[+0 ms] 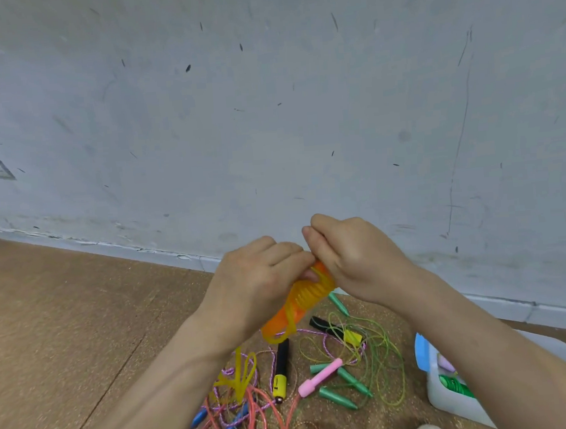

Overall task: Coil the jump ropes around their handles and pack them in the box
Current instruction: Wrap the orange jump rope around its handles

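Orange plastic handles [272, 325] wrapped in springy yellow cord [310, 292]: left grip [256, 280] clamps the coils, right grip [358, 259] grasps the end beside it; looks light and slick, so hold over the wraps.

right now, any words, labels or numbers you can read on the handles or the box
No text can be read anywhere in this view.
Black and yellow handle: a small dark mark on its yellow end, too small to read.
Orange handles: no print shows.
Box: no label shows on the visible wall.
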